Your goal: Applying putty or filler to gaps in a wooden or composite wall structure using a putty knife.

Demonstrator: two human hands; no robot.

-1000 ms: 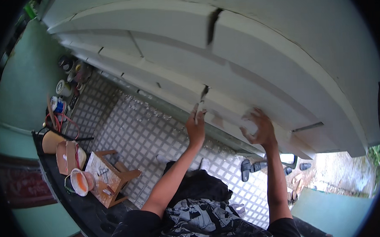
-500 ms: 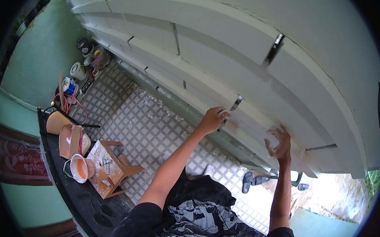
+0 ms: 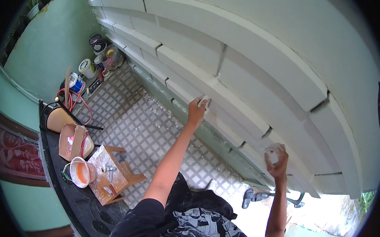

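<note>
A large white slatted panel [image 3: 247, 82] with stepped bands and dark gaps fills the upper right. My left hand [image 3: 196, 112] is closed against a lower band, left of the middle. A small whitish piece [image 3: 204, 101] shows in its fingers; its exact kind is unclear. Farther right, my right hand [image 3: 277, 165] rests by the same panel with thumb and fingers curled round. Its fingertips look whitish, and I cannot make out what they hold. A dark gap [image 3: 267, 132] in a band lies just above the right hand.
On the left, a small wooden stool [image 3: 101, 183] holds loose tools, beside a bucket with orange inside [image 3: 83, 172] and an open cardboard box [image 3: 72, 142]. Paint tubs [image 3: 86, 68] line the far wall. White crumbs lie on the tiled floor [image 3: 130, 108]. Dark sandals [image 3: 248, 197] sit at lower right.
My left hand has slid leftward along the panel, away from the gap it was beside. My right hand is slightly lower in view, its fingers still curled. The view has shifted, moving the panel's gaps down and right.
</note>
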